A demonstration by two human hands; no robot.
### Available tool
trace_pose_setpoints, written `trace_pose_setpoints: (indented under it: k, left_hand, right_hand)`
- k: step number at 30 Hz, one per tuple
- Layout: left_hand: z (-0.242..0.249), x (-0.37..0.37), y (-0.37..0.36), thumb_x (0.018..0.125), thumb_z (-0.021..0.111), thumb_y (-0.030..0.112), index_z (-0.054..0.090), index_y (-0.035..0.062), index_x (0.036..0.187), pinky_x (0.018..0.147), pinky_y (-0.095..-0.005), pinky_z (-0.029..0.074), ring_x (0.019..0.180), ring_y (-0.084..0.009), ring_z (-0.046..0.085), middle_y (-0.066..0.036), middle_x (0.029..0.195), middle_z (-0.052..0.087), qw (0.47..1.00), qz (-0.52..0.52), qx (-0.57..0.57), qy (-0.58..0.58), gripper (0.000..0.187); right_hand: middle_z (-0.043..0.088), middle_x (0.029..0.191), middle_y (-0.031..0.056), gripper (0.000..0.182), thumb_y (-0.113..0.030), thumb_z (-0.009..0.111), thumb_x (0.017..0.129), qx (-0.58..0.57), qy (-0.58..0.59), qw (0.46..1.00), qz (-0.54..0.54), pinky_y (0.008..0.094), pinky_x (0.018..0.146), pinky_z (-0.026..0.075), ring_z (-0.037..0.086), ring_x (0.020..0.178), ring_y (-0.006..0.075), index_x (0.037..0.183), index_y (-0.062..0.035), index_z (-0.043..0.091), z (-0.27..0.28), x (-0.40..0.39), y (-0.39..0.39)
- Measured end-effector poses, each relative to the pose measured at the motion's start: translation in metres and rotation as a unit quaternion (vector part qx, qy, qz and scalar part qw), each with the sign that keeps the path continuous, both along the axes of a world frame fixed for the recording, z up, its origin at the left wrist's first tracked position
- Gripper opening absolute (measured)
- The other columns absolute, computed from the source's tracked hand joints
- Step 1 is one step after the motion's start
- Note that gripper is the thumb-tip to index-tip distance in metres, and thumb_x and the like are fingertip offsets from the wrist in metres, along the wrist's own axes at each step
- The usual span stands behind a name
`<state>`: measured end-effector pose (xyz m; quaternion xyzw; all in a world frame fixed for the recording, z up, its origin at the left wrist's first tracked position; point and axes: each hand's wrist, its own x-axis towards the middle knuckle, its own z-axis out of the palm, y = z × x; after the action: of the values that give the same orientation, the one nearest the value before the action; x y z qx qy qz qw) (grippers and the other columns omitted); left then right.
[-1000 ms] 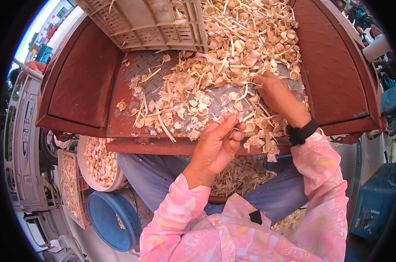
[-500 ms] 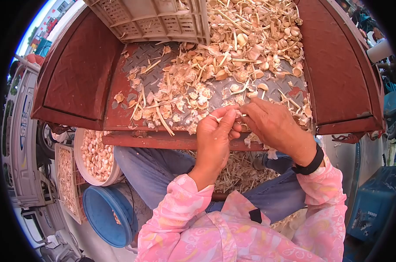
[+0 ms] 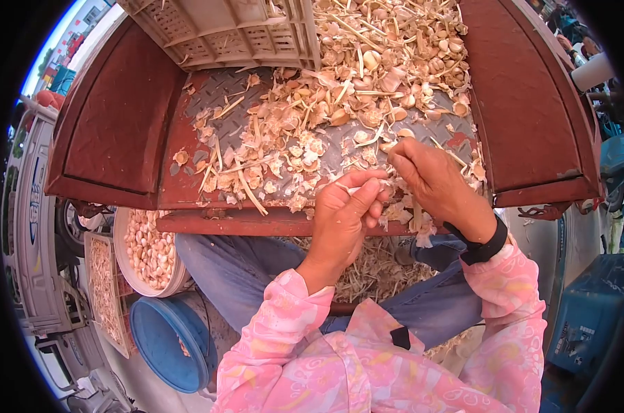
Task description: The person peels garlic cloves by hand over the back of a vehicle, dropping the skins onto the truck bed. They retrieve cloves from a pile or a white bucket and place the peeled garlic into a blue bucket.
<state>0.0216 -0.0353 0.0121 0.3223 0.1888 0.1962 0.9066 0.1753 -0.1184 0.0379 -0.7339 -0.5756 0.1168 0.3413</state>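
My left hand [image 3: 343,224] is closed in a pinch over the front edge of the red metal bed. A pale piece of garlic stalk [image 3: 354,187] shows between its thumb and fingers. Just to the right, my right hand [image 3: 432,180] has its fingers curled down and apart from the left. Whatever its fingertips hold, if anything, is hidden. Beyond both hands lies a heap of garlic cloves, dry skins and stalks [image 3: 367,96] on the dark tread plate [image 3: 215,96]. Shreds of skin hang at the edge below the right hand.
A plastic crate [image 3: 236,38] stands tilted at the back left of the bed. Red side panels [image 3: 112,117] flank it. Down to the left are a white bucket of cloves [image 3: 150,251], a blue bucket [image 3: 164,344] and a basket of garlic bits [image 3: 105,289].
My right hand has drawn away from the left fingertips, and a gap shows between them. My left hand keeps its pinch in nearly the same place. The view has shifted slightly.
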Motion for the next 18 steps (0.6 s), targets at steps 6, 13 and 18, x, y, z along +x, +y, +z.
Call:
trace_pose_setpoints:
  k: [6,13,18]
  left_hand:
    - [0.083,-0.046,-0.012,0.091,0.052,0.012,0.059,-0.0073,0.102,0.05,-0.0195,0.035,0.066,-0.0118,0.05,-0.014,0.082,0.057,0.935,-0.308,-0.061,-0.164,0.023]
    - [0.115,-0.053,-0.062,0.089,0.058,0.01,0.062,-0.0067,0.098,0.062,-0.0266,0.043,0.072,-0.017,0.056,-0.011,0.086,0.061,0.871,-0.276,-0.089,-0.397,0.02]
    - [0.117,-0.052,-0.06,0.088,0.058,0.007,0.063,-0.0075,0.098,0.064,-0.0276,0.043,0.074,-0.019,0.057,-0.012,0.085,0.061,0.867,-0.274,-0.086,-0.406,0.018]
  right_hand:
    - [0.056,0.085,0.0158,0.009,-0.011,0.053,0.086,0.047,-0.163,0.982,-0.08,0.0426,0.068,0.044,0.056,0.081,0.0363,0.091,-0.0033,0.054,-0.018,0.051,0.0]
    - [0.054,0.088,0.0173,0.01,-0.007,0.055,0.083,-0.098,-0.134,0.986,-0.011,0.0431,0.072,0.043,0.054,0.084,0.0371,0.09,-0.0015,0.055,-0.019,0.05,0.017]
    - [0.053,0.08,0.0131,0.011,-0.007,0.058,0.081,-0.065,-0.061,0.995,-0.036,0.0355,0.066,0.044,0.054,0.074,0.0279,0.086,0.0001,0.051,-0.02,0.051,0.015]
